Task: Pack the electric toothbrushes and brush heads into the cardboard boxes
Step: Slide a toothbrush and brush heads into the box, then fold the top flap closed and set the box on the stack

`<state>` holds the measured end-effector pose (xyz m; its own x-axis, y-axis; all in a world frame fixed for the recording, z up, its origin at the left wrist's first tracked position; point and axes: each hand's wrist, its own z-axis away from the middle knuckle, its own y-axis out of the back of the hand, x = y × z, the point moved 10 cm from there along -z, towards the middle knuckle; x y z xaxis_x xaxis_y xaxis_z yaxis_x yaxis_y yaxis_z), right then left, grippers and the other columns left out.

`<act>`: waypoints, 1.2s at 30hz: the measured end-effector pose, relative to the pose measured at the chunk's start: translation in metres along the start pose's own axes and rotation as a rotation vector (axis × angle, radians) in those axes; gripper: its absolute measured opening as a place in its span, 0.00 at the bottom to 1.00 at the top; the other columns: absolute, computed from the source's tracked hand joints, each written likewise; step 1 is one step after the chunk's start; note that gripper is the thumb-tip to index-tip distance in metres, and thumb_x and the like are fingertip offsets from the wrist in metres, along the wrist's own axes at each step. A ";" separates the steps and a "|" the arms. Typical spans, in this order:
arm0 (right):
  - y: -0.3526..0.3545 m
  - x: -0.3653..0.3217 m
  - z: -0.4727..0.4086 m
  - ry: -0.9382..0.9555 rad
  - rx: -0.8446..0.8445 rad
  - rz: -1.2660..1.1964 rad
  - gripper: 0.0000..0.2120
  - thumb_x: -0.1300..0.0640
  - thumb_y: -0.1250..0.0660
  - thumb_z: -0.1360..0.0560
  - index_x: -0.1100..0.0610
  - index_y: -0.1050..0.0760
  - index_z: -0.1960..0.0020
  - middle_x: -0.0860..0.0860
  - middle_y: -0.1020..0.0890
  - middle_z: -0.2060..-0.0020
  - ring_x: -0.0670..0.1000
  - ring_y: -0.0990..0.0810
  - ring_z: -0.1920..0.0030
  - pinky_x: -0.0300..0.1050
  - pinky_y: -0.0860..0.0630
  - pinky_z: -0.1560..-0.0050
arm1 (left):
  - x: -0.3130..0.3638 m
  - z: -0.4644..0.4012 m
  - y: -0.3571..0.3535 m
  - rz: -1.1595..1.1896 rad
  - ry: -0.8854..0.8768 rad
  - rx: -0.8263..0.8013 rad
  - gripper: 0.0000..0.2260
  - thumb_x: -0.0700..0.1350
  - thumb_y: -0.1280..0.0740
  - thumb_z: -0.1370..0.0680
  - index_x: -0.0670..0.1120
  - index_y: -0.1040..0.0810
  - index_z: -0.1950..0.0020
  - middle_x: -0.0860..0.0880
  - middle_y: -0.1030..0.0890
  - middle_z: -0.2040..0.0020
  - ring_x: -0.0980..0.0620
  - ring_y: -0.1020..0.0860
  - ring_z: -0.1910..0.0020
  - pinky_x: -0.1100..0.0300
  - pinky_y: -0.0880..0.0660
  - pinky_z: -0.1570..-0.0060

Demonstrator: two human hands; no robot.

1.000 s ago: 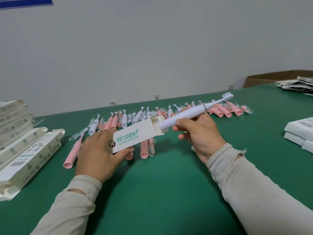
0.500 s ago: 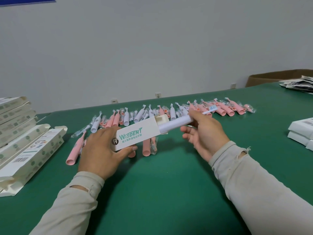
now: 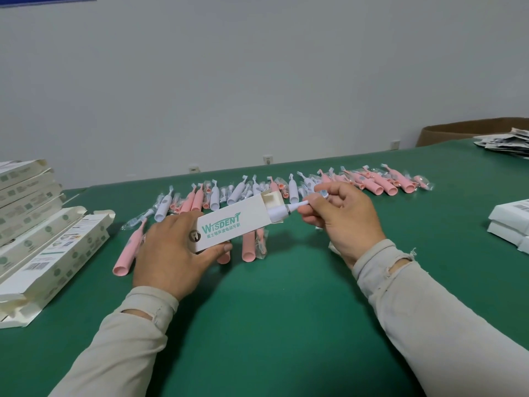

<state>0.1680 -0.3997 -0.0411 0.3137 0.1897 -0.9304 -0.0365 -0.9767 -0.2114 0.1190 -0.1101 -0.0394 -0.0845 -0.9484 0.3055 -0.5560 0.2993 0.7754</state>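
The left hand (image 3: 171,250) is gripping the white box (image 3: 229,227); the right hand (image 3: 343,222), at its three o'clock, is pinching the white toothbrush (image 3: 282,211) protruding from its open end.

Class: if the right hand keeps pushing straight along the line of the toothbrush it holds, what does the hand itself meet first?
Probably the open flaps of the cardboard box; the right hand holds the white toothbrush.

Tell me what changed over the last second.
The white toothbrush slid deeper into the box; only its neck and head now stick out. The right hand moved from the handle to the neck, pushing. The left hand still grips the box; the toothbrushes on the table stayed put.
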 end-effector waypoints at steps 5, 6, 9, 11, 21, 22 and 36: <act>-0.031 -0.024 0.017 0.356 -0.214 0.637 0.09 0.55 0.36 0.18 0.46 0.22 0.41 0.40 0.18 0.55 0.39 0.20 0.54 0.35 0.24 0.51 | -0.001 -0.001 0.001 0.055 -0.006 0.007 0.31 0.71 0.33 0.34 0.52 0.25 0.39 0.56 0.29 0.53 0.49 0.30 0.51 0.49 0.29 0.49; -0.036 -0.024 0.019 0.391 -0.256 0.756 0.12 0.54 0.38 0.18 0.47 0.22 0.37 0.39 0.19 0.52 0.38 0.22 0.52 0.36 0.25 0.48 | 0.000 0.000 0.001 0.056 -0.011 0.006 0.31 0.70 0.32 0.34 0.52 0.24 0.39 0.56 0.29 0.53 0.49 0.30 0.51 0.49 0.29 0.49; -0.042 -0.016 0.022 0.379 -0.325 0.880 0.14 0.54 0.38 0.18 0.49 0.21 0.35 0.43 0.22 0.51 0.43 0.25 0.50 0.35 0.29 0.44 | 0.008 0.002 -0.001 0.045 -0.055 -0.013 0.31 0.69 0.30 0.34 0.54 0.24 0.37 0.58 0.30 0.52 0.52 0.32 0.50 0.52 0.32 0.51; -0.038 -0.018 0.021 0.355 -0.271 0.791 0.11 0.55 0.34 0.19 0.49 0.19 0.39 0.44 0.22 0.54 0.39 0.25 0.54 0.25 0.32 0.50 | 0.011 0.003 -0.003 0.026 -0.063 -0.027 0.31 0.70 0.31 0.33 0.55 0.25 0.36 0.59 0.31 0.51 0.53 0.33 0.51 0.54 0.34 0.52; -0.036 -0.010 0.019 0.221 -0.218 0.546 0.10 0.55 0.28 0.24 0.40 0.19 0.59 0.42 0.21 0.55 0.40 0.25 0.61 0.27 0.31 0.56 | 0.011 0.003 0.004 0.083 -0.048 0.001 0.36 0.76 0.41 0.37 0.55 0.24 0.38 0.59 0.29 0.52 0.50 0.29 0.50 0.53 0.33 0.53; -0.041 -0.005 0.020 0.191 -0.265 0.511 0.10 0.55 0.29 0.23 0.40 0.19 0.58 0.43 0.20 0.54 0.41 0.24 0.59 0.29 0.30 0.54 | 0.011 0.004 0.004 0.091 -0.047 0.002 0.36 0.76 0.41 0.37 0.55 0.24 0.39 0.59 0.29 0.53 0.50 0.29 0.51 0.53 0.33 0.53; 0.016 -0.010 -0.008 0.072 -0.029 0.451 0.11 0.58 0.33 0.22 0.51 0.18 0.62 0.43 0.16 0.63 0.44 0.19 0.65 0.39 0.23 0.64 | 0.001 0.001 -0.002 0.027 -0.006 -0.012 0.25 0.55 0.24 0.30 0.55 0.26 0.36 0.52 0.22 0.44 0.51 0.29 0.47 0.49 0.27 0.47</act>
<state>0.1717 -0.4180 -0.0328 0.3378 -0.2618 -0.9041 -0.1580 -0.9627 0.2197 0.1195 -0.1120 -0.0410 -0.1043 -0.9405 0.3235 -0.5437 0.3263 0.7733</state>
